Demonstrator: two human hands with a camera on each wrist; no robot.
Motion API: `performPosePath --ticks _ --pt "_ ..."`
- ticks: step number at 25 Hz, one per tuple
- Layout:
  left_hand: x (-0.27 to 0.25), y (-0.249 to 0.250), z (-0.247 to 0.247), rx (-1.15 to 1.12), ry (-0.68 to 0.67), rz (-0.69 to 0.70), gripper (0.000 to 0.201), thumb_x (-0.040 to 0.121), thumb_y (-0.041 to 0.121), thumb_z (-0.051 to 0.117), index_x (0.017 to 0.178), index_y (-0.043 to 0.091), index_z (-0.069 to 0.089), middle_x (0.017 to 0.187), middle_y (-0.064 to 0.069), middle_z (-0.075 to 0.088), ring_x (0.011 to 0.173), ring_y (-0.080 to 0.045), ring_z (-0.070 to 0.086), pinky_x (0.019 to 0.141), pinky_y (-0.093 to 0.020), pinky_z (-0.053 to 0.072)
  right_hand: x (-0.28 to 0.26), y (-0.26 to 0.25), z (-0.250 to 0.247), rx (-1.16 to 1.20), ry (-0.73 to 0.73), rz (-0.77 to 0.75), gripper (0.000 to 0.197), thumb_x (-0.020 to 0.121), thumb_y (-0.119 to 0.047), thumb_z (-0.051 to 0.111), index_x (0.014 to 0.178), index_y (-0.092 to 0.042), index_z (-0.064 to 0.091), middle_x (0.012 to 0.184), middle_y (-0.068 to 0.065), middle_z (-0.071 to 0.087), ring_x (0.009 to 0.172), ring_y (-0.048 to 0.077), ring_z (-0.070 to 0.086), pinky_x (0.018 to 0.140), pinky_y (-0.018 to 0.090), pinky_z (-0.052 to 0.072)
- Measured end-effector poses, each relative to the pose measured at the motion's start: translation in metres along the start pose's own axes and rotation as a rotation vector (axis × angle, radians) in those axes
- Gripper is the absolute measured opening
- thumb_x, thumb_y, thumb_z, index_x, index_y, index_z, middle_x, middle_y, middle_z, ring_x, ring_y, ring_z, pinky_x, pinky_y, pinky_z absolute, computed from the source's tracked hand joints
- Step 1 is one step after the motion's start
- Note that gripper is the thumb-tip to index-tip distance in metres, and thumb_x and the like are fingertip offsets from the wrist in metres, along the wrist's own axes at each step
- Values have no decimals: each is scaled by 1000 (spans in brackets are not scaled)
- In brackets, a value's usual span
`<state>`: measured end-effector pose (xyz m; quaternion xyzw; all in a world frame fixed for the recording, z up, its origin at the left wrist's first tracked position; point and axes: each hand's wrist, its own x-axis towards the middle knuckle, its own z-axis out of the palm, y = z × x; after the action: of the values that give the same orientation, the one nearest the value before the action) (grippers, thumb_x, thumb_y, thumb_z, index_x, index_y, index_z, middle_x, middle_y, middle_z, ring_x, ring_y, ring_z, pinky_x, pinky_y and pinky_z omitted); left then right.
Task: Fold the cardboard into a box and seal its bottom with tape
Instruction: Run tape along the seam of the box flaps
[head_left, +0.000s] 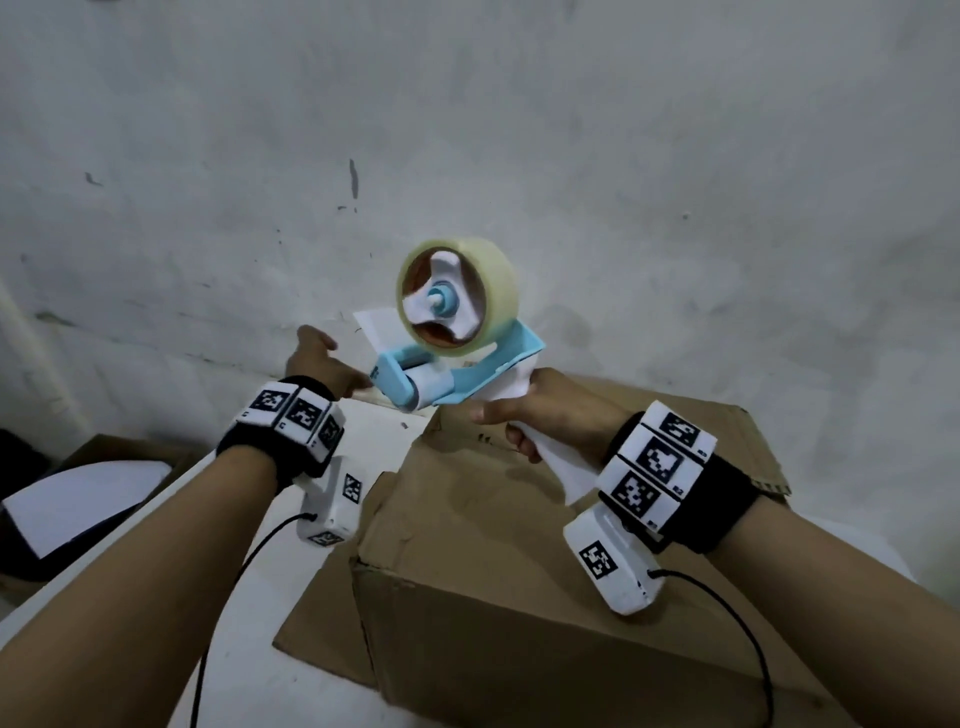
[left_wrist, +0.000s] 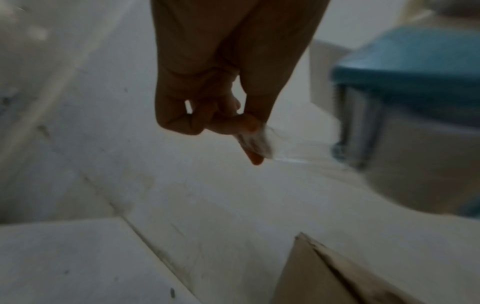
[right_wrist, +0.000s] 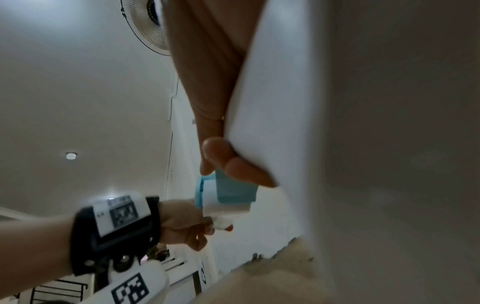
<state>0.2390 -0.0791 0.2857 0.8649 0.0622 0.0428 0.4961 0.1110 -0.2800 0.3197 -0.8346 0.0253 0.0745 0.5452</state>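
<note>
A blue and white tape dispenser (head_left: 457, 364) with a roll of clear tape (head_left: 460, 296) is held in the air above a brown cardboard box (head_left: 519, 561), which stands on the white table. My right hand (head_left: 509, 421) grips the dispenser's white handle (right_wrist: 265, 92). My left hand (head_left: 353, 384) is at the dispenser's front roller. There it pinches the crumpled tape end (left_wrist: 257, 144) between thumb and forefinger, as the left hand (right_wrist: 215, 226) also shows in the right wrist view. The box's upward face is shut, and a flap (head_left: 322, 613) lies out on the table.
Another open carton with a white sheet (head_left: 88, 499) sits at the left, below the table (head_left: 260, 649). A stained white wall (head_left: 467, 156) rises right behind the box. A wall fan (right_wrist: 153, 26) shows overhead in the right wrist view.
</note>
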Motion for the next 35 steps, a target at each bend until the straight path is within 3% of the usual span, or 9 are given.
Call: performPosePath --ticks 3,9,13,20,23,26,30,33,35 --pt "0 -10 -10 -29 -83 -88 55 69 3 77 102 11 34 65 -8 54 57 -16 49 61 -35 46 -17 6 -28 -70 -25 51 20 81 -22 70 71 -12 56 48 1 47 40 10 43 43 22 38" --pt "-17 -11 21 -100 -301 8 65 75 5 72 128 8 35 66 0 62 61 -12 53 55 -24 36 -27 29 -65 -174 -6 158 22 82 -23 69 81 -7 54 49 4 47 42 13 42 45 24 36" --pt "-13 -21 36 -66 -311 38 71 75 6 73 133 9 31 66 -1 62 60 -12 54 89 -42 46 -21 39 -67 -241 1 174 21 81 -21 69 87 -7 55 52 3 47 42 12 41 40 21 37" --pt "-15 -47 55 -91 -383 33 49 83 16 65 125 6 40 75 -2 61 62 -13 53 54 -24 35 -9 51 -62 -290 -44 203 17 80 -18 70 70 -12 57 39 -6 48 38 10 41 38 20 35" --pt "-11 -60 62 25 -411 74 59 87 22 60 136 10 29 105 -12 64 95 -29 60 77 -33 45 -8 49 -61 -302 -76 226 13 81 -16 69 77 -10 58 42 -5 49 41 12 42 40 21 37" --pt "-10 -104 53 459 -397 -32 78 86 29 60 145 10 12 142 -26 32 127 -40 39 106 -44 33 -9 49 -58 -292 -73 222 18 81 -14 69 67 -17 57 42 -3 47 38 11 41 40 21 36" --pt "-12 -87 22 136 -239 133 45 98 26 37 140 9 34 148 -12 35 136 -25 34 112 -33 24 -8 57 -54 -267 26 209 24 79 -14 70 61 -17 55 40 -4 45 35 8 38 38 20 32" --pt "-30 -37 26 -76 -553 279 43 100 27 31 141 16 34 149 0 34 138 -15 31 112 -27 21 -7 64 -48 -276 133 228 40 80 -17 70 43 -20 56 33 -5 43 30 5 36 34 17 30" --pt "-43 -28 46 77 -796 389 45 100 25 31 144 19 27 153 0 23 140 -16 25 114 -28 20 -7 65 -46 -280 171 252 40 80 -17 70 45 -19 51 30 -6 41 27 3 34 31 15 28"
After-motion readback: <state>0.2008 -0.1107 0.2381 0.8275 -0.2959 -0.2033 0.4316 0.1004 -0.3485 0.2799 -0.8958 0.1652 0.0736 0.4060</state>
